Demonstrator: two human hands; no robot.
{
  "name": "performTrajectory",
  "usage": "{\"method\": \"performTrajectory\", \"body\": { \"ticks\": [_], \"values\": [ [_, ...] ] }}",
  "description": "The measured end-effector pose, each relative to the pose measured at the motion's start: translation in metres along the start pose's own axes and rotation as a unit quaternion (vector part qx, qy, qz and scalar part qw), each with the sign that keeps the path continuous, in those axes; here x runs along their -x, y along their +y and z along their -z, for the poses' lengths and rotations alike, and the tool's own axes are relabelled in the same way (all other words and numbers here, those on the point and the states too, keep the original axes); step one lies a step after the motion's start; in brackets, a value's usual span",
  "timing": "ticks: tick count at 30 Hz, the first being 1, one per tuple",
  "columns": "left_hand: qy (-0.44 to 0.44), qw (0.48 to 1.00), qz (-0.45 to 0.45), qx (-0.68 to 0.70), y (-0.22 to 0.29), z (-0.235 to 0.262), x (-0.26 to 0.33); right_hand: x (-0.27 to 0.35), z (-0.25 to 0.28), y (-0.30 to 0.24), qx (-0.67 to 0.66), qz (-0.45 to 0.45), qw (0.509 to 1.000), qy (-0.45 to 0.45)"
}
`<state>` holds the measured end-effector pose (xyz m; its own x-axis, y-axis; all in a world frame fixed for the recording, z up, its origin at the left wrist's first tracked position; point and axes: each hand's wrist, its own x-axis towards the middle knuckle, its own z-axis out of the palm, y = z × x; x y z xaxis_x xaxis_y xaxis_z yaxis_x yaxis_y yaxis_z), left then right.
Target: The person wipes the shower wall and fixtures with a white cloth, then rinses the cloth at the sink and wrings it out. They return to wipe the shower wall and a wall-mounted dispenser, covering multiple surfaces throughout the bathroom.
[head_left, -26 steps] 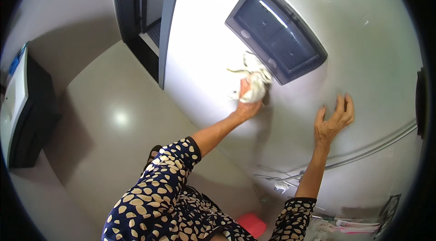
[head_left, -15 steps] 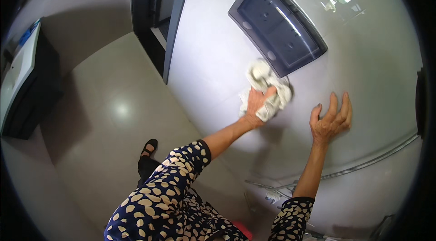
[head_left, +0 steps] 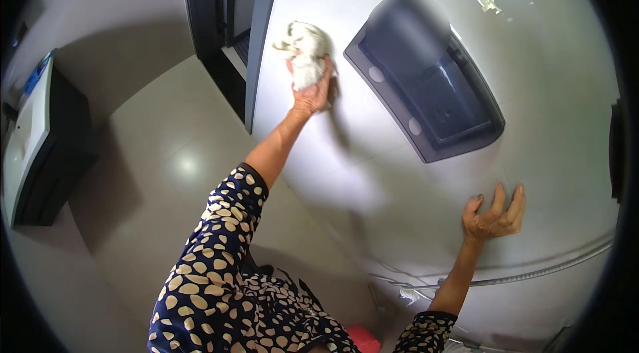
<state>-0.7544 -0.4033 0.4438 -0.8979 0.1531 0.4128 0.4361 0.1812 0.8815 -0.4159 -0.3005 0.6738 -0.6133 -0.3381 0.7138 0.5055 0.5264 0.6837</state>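
My left hand is closed on a crumpled white cloth and holds it against the pale, glossy wall, between the dark door frame and a wall-mounted dark grey box. The cloth hides part of my fingertips. Below the box's lower end, my right hand rests on the wall with its fingers apart and nothing in it. Part of the box looks blurred.
A dark-framed doorway stands at the upper left. At the far left is a washbasin on a dark cabinet. A metal shower hose runs beneath my right hand, and something red shows at the bottom.
My left hand has swept the cloth from beneath the box up and left, towards the door frame. My right hand sits lower in the picture. The view has shifted, so the box appears lower and further right.
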Motion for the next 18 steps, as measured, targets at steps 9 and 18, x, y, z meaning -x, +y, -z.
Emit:
{"method": "performTrajectory", "body": {
  "ticks": [9, 18],
  "values": [
    [0.095, 0.969, 0.159, 0.162, -0.028, 0.024, -0.001, 0.028, 0.018, 0.019, -0.005, -0.001, 1.0, -0.03],
    [-0.095, 0.947, 0.061, 0.299, 0.08, 0.02, 0.05, -0.026, -0.021, -0.01, -0.017, 0.017, 1.0, -0.001]
  ]
}}
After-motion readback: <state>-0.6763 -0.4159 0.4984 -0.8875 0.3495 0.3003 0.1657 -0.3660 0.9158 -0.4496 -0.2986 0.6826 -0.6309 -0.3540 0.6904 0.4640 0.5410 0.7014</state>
